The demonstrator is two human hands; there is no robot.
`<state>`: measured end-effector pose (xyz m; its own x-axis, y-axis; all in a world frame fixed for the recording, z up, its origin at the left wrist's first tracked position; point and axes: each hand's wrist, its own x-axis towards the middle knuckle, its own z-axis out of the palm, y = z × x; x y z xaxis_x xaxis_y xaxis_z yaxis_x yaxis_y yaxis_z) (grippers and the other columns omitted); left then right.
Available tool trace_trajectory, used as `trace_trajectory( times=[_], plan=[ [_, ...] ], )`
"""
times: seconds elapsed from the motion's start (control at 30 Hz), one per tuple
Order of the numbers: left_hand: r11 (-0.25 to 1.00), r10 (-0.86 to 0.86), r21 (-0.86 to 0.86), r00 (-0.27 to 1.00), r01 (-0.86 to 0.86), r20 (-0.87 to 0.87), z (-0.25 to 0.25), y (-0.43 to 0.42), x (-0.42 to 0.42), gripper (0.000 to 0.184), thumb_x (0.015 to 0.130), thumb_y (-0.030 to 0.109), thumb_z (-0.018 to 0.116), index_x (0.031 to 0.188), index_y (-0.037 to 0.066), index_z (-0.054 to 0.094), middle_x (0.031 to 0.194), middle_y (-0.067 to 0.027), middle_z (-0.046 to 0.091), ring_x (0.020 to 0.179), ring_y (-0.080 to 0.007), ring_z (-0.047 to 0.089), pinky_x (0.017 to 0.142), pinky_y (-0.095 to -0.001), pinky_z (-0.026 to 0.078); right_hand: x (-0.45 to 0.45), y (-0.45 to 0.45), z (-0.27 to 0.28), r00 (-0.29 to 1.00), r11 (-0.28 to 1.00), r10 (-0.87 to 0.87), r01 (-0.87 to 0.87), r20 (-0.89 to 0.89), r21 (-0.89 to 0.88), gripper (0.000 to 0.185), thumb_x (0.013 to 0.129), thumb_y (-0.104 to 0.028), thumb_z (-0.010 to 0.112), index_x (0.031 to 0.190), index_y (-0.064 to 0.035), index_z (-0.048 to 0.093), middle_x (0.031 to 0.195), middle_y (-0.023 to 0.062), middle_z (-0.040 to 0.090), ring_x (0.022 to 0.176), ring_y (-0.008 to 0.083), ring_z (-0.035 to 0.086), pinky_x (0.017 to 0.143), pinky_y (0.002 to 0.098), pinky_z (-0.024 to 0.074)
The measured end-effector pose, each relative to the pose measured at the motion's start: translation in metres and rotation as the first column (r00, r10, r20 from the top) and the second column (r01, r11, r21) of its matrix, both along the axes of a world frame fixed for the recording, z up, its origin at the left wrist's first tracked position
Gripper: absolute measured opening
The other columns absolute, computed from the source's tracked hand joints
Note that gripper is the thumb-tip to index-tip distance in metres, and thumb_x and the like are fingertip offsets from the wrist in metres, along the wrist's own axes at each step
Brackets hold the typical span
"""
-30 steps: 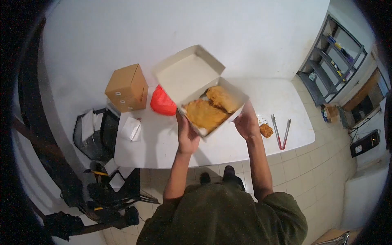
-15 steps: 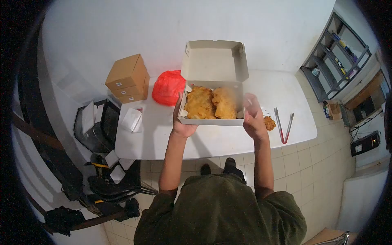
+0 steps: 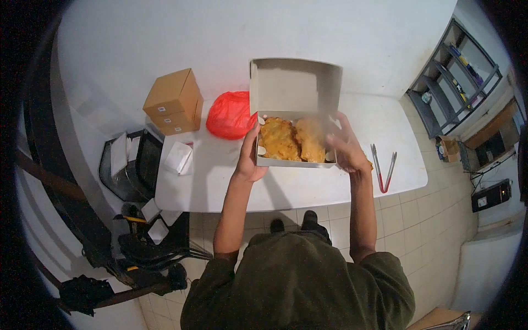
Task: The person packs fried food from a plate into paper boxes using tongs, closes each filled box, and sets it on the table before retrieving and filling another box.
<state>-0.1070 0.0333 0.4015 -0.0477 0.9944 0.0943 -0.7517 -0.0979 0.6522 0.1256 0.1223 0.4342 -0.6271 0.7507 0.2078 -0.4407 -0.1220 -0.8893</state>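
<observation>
An open cardboard food box (image 3: pixel 297 164) is held up over the front half of the table, its lid (image 3: pixel 296 85) standing up at the back. Inside lie two large golden pieces of battered fried food (image 3: pixel 279 140), side by side; steam or blur veils the right one. My left hand (image 3: pixel 252 157) grips the box's left wall, with the thumb up along the side. At the right wall is my right hand (image 3: pixel 352 149), fingers spread and partly smeared, some reaching over the rim. Whether it touches the wall is hard to tell.
Left of the box are a red plastic bag (image 3: pixel 228 115), stacked brown cartons (image 3: pixel 175 104) and a white paper packet (image 3: pixel 177 158). Red-handled tongs (image 3: pixel 384 179) lie on the white table (image 3: pixel 220 192) at right. A black bin (image 3: pixel 143 159) stands beyond the left edge.
The box has shifted slightly right, and its lid leans a little further forward. My right hand has moved right with it, its fingers now spread at the rim. My left hand keeps its hold.
</observation>
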Motion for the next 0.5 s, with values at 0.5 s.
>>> trace_trajectory(
  times=[0.5],
  plan=[
    [0.999,0.037,-0.018,0.999,-0.036,0.035,-0.004,-0.001,0.003,0.052,0.098,0.042,0.050,0.139,0.010,0.047,0.131,-0.0068,0.058,0.120,-0.0205,0.056,0.103,-0.0402,0.045,-0.004,0.017,-0.022,0.996,0.995,-0.073,0.075,0.042,-0.062,0.037,0.103,-0.023,0.046,0.137,-0.0148,0.034,0.135,0.0069,0.048,0.100,0.0217,0.062,0.074,0.0336,0.0577]
  ],
)
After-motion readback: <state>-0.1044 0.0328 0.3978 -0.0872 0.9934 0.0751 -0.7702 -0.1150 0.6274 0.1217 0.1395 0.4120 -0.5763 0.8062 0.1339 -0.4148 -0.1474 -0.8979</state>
